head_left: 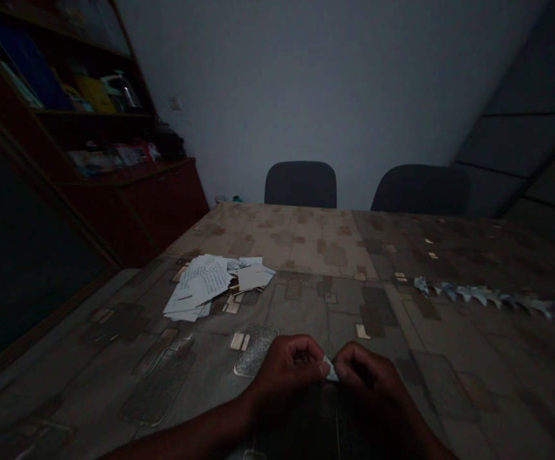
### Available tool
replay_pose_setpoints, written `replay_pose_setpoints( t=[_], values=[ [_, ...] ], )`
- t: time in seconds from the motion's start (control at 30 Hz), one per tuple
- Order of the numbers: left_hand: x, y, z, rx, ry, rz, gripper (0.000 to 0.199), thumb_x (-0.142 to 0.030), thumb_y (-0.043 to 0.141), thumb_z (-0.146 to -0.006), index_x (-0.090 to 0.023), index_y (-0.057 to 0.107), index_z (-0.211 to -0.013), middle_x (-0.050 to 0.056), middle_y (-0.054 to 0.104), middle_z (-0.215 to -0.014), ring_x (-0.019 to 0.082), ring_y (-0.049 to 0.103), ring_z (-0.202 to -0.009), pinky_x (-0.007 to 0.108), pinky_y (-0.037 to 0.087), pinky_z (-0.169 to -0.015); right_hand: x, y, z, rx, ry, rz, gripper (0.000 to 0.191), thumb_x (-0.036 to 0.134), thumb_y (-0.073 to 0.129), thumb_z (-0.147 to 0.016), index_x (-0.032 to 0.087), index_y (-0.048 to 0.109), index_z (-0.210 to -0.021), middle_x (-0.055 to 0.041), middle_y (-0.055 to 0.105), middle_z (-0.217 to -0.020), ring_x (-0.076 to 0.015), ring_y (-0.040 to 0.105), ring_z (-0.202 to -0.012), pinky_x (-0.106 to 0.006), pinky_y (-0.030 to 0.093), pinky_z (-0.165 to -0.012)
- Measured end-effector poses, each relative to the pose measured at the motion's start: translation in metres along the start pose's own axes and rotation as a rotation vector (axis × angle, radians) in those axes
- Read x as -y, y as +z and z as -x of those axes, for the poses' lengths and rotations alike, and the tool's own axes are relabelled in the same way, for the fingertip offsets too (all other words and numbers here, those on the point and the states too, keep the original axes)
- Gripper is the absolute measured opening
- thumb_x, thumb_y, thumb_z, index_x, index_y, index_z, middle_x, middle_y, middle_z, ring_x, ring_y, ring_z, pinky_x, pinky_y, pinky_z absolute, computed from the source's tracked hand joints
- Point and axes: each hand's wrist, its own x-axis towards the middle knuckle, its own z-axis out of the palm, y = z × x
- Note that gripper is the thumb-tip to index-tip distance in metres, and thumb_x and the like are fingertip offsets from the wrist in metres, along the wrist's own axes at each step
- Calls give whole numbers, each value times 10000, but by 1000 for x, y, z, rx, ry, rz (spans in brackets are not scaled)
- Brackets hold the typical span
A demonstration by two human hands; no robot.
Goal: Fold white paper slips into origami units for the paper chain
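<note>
Between my two hands, just above the near side of the table, is a small folded piece of white paper. My left hand pinches its left side between thumb and fingers. The right side is pinched by my right hand. Most of the paper is covered by the fingertips. Farther off to the left lies a loose pile of printed paper pieces. On the right a row of folded paper pieces stretches across the cloth; the dim light blurs its details.
A patterned cloth covers the table. Two dark chairs stand at its far edge, before a pale wall. To the left is a wooden cabinet with shelves of mixed items.
</note>
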Motion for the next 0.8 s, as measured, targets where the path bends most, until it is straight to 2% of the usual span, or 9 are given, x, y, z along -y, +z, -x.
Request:
replay_pose_setpoints(
  t=[0.17,0.37,0.47,0.6,0.67,0.8],
  values=[
    [0,1,2,11,37,-91,278,-406,670,-685,-140,594,-652,-33,465,-581,118,394,-579,223,280,-548,-5,6,0,-62,-160,147,152,189,464,-816,217,481,-668,16,521,-631,-141,500,-589,-237,386,-542],
    [-3,3,-1,-18,3,-193,212,-332,598,-710,-150,556,-610,-49,417,-544,109,364,-547,220,269,-522,-13,9,2,-46,-166,186,167,201,450,-863,223,442,-698,22,495,-661,-140,481,-604,-237,383,-558],
    [-2,4,-2,2,18,-144,249,-363,598,-738,-146,564,-622,-40,452,-549,110,397,-545,219,295,-528,-11,9,2,-45,-108,126,187,234,436,-874,222,436,-688,25,478,-660,-145,473,-615,-241,378,-565],
    [2,5,-3,40,24,48,314,-445,645,-752,-138,623,-816,-2,568,-660,135,520,-622,241,388,-615,-13,4,-1,-78,62,-48,244,374,433,-899,217,466,-716,36,453,-654,-150,467,-620,-241,385,-574],
    [4,5,-3,31,42,105,333,-380,735,-685,-148,623,-896,-4,582,-714,124,524,-649,233,391,-634,-16,2,-1,-94,104,-115,289,449,426,-905,215,477,-744,38,453,-664,-152,471,-626,-243,388,-582],
    [6,5,-5,-22,61,127,315,-242,785,-609,-150,604,-850,-26,562,-708,92,481,-612,204,352,-590,-20,5,0,-82,122,-150,323,498,446,-893,215,479,-741,40,457,-644,-154,469,-614,-246,380,-579]
  ],
)
